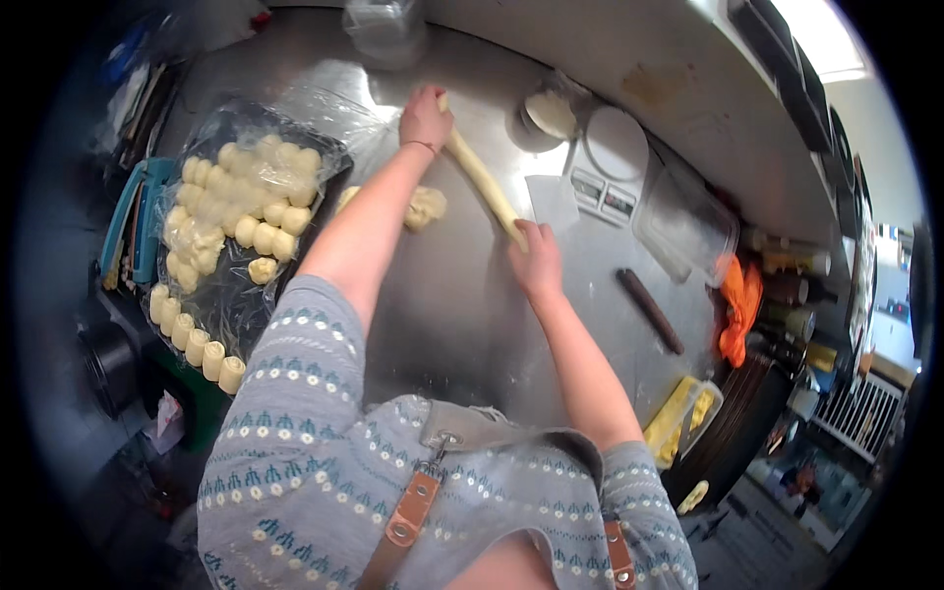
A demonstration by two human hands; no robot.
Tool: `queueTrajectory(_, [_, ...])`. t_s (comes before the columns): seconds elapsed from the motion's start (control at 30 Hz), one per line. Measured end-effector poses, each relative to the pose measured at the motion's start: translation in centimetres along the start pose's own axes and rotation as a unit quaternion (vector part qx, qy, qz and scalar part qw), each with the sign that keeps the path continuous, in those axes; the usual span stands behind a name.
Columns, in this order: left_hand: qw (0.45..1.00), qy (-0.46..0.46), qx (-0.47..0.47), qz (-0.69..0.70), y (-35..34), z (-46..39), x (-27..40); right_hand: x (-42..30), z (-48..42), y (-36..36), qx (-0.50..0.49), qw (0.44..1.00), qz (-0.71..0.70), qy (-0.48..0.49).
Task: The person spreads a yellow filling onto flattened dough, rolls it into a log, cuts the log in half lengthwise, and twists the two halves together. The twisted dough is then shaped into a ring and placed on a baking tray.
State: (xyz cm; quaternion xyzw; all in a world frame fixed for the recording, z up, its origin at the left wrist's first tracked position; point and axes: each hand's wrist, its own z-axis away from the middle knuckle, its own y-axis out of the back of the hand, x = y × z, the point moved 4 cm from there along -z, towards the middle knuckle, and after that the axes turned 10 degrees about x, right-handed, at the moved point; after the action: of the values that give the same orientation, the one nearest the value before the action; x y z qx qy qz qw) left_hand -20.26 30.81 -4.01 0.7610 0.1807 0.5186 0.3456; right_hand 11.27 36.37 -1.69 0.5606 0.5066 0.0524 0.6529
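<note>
A long rope of pale dough point(481, 179) stretches slantwise over the steel worktop. My left hand point(425, 118) grips its far end, and my right hand point(536, 259) holds the near end. Beneath and beside my left forearm sits a loose lump of dough point(426, 207), partly hidden by the arm. Dough balls point(254, 236) fill much of a black tray at the left, partly under clear plastic film. Along that tray's near edge stands a row of rolled dough pieces point(198, 346). A white scraper point(553, 200) lies to the right of the rope.
Right of the rope are a kitchen scale point(616, 155), a bowl with pale contents point(549, 116), a clear plastic container point(686, 221), a dark rolling pin point(649, 310) and an orange cloth point(739, 310). A tub with yellow contents point(682, 420) stands near my right elbow.
</note>
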Motion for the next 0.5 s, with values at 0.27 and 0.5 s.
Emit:
queueTrajectory(0.27, [0.968, -0.048, -0.101, 0.223, 7.0, 11.2, 9.6, -3.8, 16.2, 12.3, 0.003, 0.992, -0.056, -0.109])
queueTrajectory(0.5, [0.967, -0.21, -0.142, -0.018, -0.3, 25.1, 5.5, 3.2, 31.4, 12.7, -0.08, 0.978, -0.021, -0.193])
